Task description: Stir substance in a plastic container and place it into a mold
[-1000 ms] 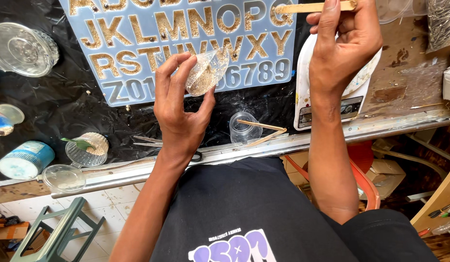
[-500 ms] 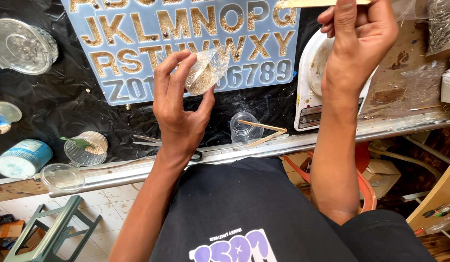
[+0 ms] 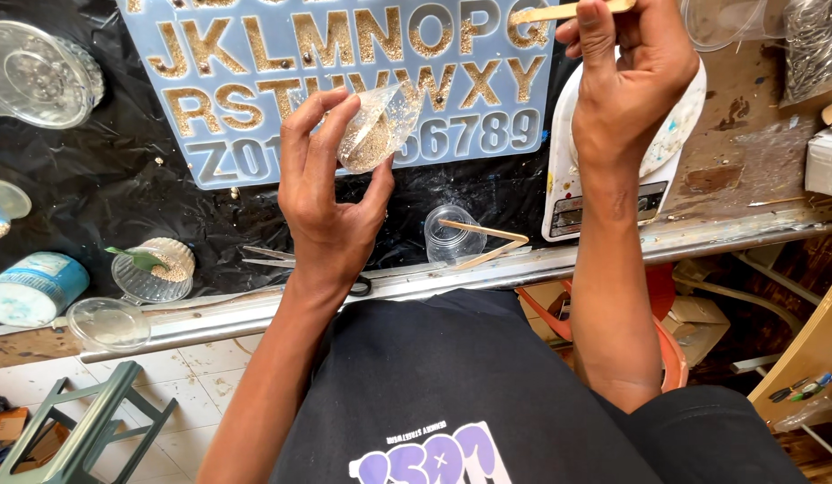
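My left hand grips a small clear plastic cup, tilted and holding golden grains, above the lower rows of a pale blue silicone letter mould. Most upper letter cavities hold the same golden grains; the bottom row looks bare. My right hand is raised at the mould's right edge and pinches a flat wooden stick that points left. Under that hand lies a white kitchen scale smeared with stains.
A clear cup with two wooden sticks stands near the front edge. At left lie a grain-filled cup with a leaf, a blue tub, a lid and a clear dish. Tweezers rest on black sheeting.
My right hand has drifted slightly up and right with the stick. The left hand keeps the tilted cup over the mould, almost unmoved.
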